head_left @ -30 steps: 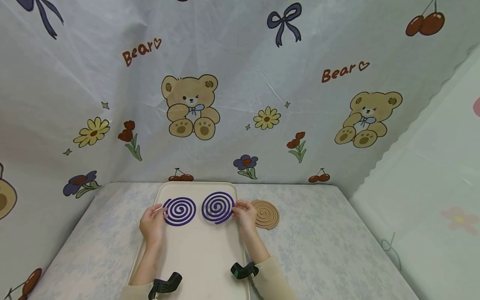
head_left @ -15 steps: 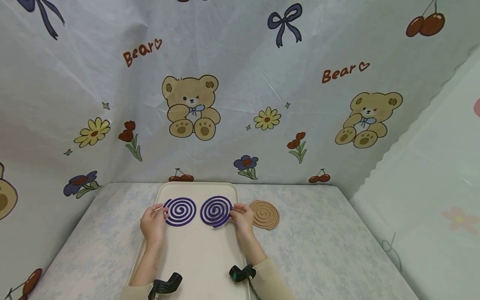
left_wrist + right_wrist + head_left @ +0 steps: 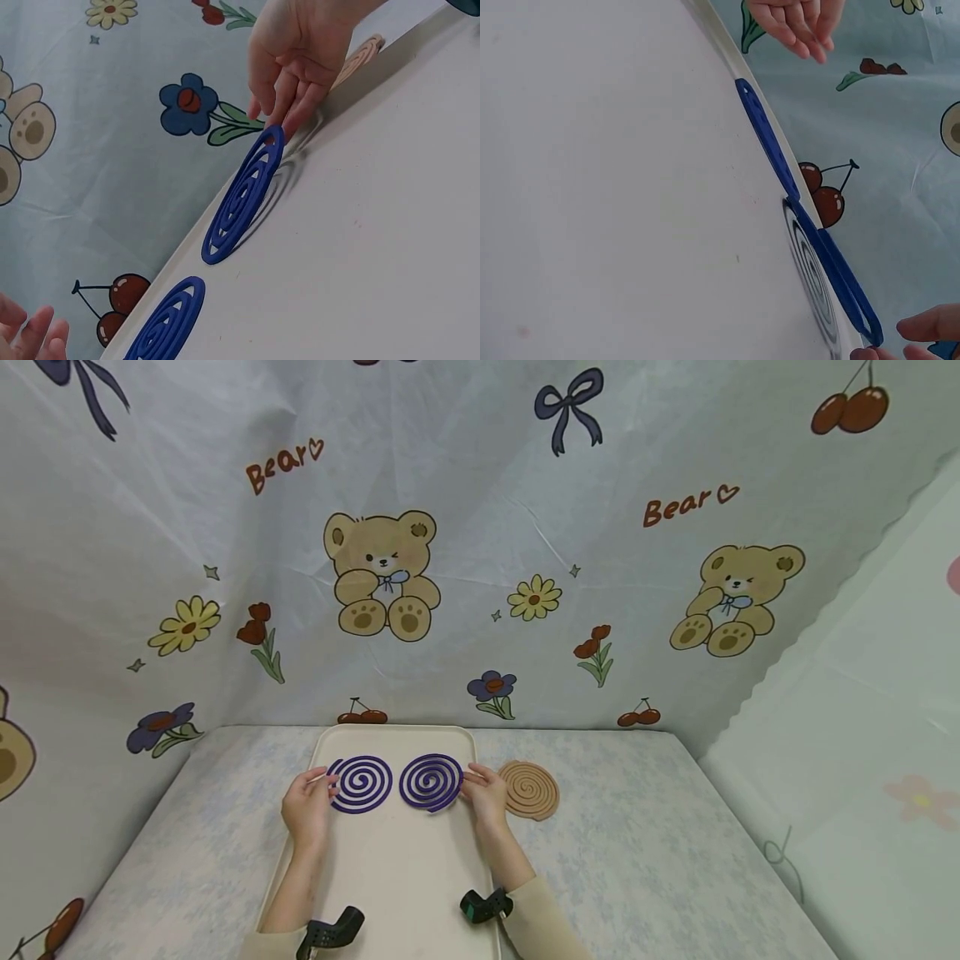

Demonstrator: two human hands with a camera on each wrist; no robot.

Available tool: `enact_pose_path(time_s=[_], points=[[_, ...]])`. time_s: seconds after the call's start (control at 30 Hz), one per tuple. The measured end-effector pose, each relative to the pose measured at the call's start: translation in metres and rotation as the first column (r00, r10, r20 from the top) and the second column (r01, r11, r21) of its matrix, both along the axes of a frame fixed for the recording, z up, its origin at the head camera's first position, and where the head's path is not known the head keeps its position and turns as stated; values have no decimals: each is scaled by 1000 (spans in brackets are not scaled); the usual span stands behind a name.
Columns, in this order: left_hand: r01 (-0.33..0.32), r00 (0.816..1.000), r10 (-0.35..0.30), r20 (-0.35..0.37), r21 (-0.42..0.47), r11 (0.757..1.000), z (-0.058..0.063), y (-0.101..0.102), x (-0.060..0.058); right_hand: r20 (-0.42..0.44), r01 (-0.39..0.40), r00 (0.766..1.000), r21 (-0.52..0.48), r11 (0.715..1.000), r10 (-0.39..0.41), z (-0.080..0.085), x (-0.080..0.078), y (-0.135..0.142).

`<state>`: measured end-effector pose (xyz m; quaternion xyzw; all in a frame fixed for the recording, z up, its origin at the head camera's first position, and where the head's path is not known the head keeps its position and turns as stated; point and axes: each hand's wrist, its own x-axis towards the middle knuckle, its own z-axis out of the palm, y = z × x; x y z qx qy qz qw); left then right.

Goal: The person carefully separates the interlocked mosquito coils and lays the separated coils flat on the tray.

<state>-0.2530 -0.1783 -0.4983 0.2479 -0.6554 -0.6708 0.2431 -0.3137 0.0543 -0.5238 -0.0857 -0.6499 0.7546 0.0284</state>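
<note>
Two blue spiral mosquito coils are at the far end of a cream tray (image 3: pixel 397 893). The left coil (image 3: pixel 362 785) lies flat on it. My left hand (image 3: pixel 307 810) hovers by that coil's outer edge, fingers loosely extended and apart from it in both wrist views. The right coil (image 3: pixel 431 782) is tilted, its right side raised; its shadow on the tray shows in both wrist views. My right hand (image 3: pixel 486 797) pinches that raised rim between its fingertips (image 3: pixel 296 116). Part of the grip is cut off in the right wrist view.
A tan mosquito coil (image 3: pixel 531 789), its turns packed close, lies on the pale mottled table (image 3: pixel 637 852) right of the tray. Behind the table hangs a cloth (image 3: pixel 450 685) printed with bears and flowers. A white sheet (image 3: pixel 862 793) is on the right.
The right hand has brought its mosquito coil slightly leftward and down toward the tray. The left hand and left coil have stayed almost where they were.
</note>
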Motion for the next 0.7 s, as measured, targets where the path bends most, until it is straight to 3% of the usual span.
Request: enact_pose_path(time_s=[0.2,0.37,0.7], points=[[64,998,-63,-31,33,997,0,1,-1,3,-19,1000,39,999,19,4,2,2],[71,997,-70,-31,35,997,0,4,-1,1,-19,1000,44,999,19,7,3,6],[127,992,-126,-16,46,991,3,7,-1,1,7,1000,-8,1000,-7,14,-2,17]])
